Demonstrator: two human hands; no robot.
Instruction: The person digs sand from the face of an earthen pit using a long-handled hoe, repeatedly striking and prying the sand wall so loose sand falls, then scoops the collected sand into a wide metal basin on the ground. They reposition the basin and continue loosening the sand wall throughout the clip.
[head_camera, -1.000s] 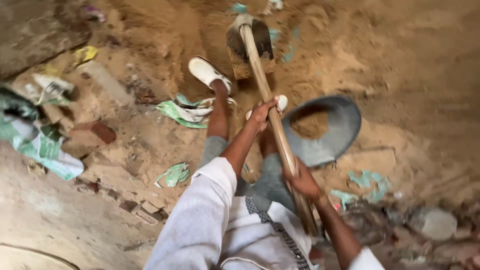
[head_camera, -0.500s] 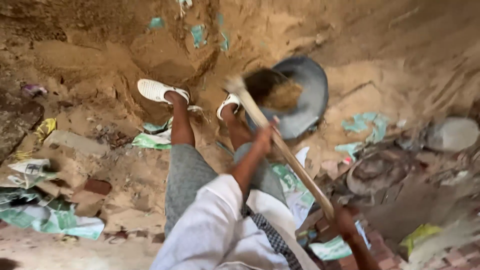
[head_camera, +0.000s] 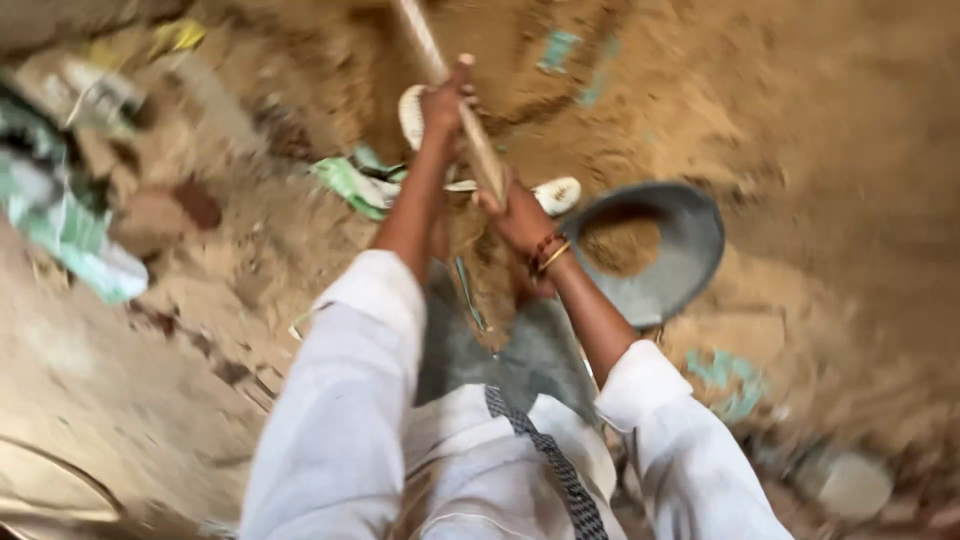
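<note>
A pale tan wooden handle (head_camera: 470, 130) is crossing brown sand (head_camera: 780, 120); a grey pan (head_camera: 690, 250) is sitting right; white sleeves (head_camera: 350, 400) are showing near.

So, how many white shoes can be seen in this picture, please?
2. One white shoe is just left of the left hand on the wooden handle. The other white shoe lies right of the right hand, beside the grey pan. Both are partly hidden.

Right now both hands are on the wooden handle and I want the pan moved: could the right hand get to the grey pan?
Probably yes. The right hand grips the wooden handle just beside the grey pan, with nothing between them, though it must let go first.
</note>
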